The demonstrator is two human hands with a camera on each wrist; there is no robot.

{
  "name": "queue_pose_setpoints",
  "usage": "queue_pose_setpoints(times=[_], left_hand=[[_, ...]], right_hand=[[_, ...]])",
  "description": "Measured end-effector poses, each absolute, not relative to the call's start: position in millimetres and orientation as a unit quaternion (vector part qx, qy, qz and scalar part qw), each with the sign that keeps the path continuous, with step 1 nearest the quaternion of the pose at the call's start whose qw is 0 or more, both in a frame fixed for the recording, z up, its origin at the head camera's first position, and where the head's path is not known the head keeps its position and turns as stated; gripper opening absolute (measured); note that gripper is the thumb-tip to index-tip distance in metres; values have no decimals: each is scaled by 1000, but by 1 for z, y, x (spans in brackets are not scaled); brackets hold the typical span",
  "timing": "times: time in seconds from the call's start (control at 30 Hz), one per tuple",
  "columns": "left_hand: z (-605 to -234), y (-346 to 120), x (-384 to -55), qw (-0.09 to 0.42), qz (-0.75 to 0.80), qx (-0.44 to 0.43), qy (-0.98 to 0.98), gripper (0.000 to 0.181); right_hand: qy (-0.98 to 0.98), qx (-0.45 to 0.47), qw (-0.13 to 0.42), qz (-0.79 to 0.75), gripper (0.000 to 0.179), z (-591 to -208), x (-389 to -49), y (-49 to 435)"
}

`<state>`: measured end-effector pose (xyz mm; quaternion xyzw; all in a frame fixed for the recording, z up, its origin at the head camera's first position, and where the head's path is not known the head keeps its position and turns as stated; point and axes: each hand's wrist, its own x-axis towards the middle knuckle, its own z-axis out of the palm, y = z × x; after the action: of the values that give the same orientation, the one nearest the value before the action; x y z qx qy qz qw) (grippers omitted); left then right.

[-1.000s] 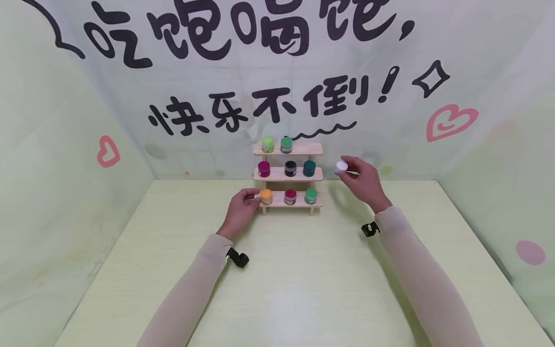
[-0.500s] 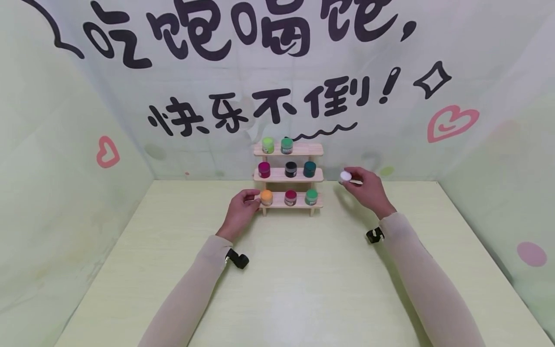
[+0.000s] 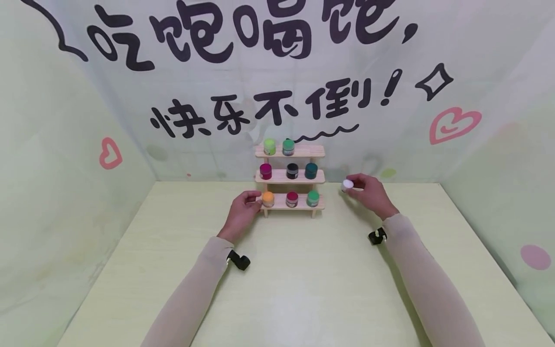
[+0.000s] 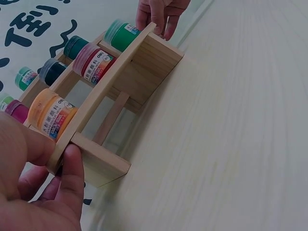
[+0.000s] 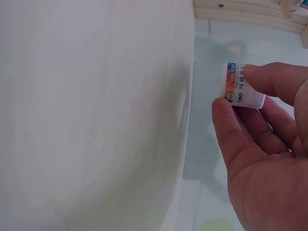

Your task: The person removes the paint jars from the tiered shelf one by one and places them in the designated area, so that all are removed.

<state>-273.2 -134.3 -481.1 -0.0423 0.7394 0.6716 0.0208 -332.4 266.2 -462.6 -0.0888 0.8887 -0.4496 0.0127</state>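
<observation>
A small white-topped paint jar (image 3: 347, 185) is held between the thumb and fingers of my right hand (image 3: 373, 195), to the right of the rack and above the table. In the right wrist view the label of this jar (image 5: 237, 85) faces the camera. My left hand (image 3: 243, 214) pinches the left end of the wooden three-tier display rack (image 3: 303, 209) at its lowest board, thumb above and fingers below. Right beside that thumb stands an orange paint jar (image 4: 52, 114). Red (image 3: 292, 199) and green (image 3: 312, 198) jars share the same board.
The middle tier bears magenta (image 3: 266, 171), black (image 3: 292, 170) and dark teal (image 3: 310, 170) jars. On the top tier, light green (image 3: 269, 146) and green (image 3: 288, 147) jars stand toward the left. A printed cloth backdrop (image 3: 208, 159) rises behind the pale table (image 3: 286, 279).
My right hand has lowered the white jar and shifted it slightly to the right, away from the rack. My left hand has stayed at the rack's left end.
</observation>
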Motion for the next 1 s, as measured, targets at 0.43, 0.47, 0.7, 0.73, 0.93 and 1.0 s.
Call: queue_pose_setpoints(times=[0.43, 0.47, 0.7, 0.73, 0.93, 1.0], left_hand=[[-483, -133, -274, 27, 677, -43, 734, 31], [-483, -133, -274, 26, 676, -42, 735, 31], [-483, -135, -274, 22, 679, -38, 733, 31], [-483, -136, -274, 22, 680, -37, 732, 31], [-483, -137, -274, 26, 686, -32, 727, 31], [-484, -137, -274, 27, 685, -33, 727, 31]], right_hand=[[899, -79, 50, -427, 43, -469, -338, 274], [900, -77, 51, -426, 43, -469, -338, 274], [905, -85, 48, -415, 44, -468, -337, 271], [905, -86, 47, -414, 44, -468, -336, 271], [906, -80, 46, -414, 45, -471, -337, 272], [905, -80, 53, -414, 46, -471, -338, 272]])
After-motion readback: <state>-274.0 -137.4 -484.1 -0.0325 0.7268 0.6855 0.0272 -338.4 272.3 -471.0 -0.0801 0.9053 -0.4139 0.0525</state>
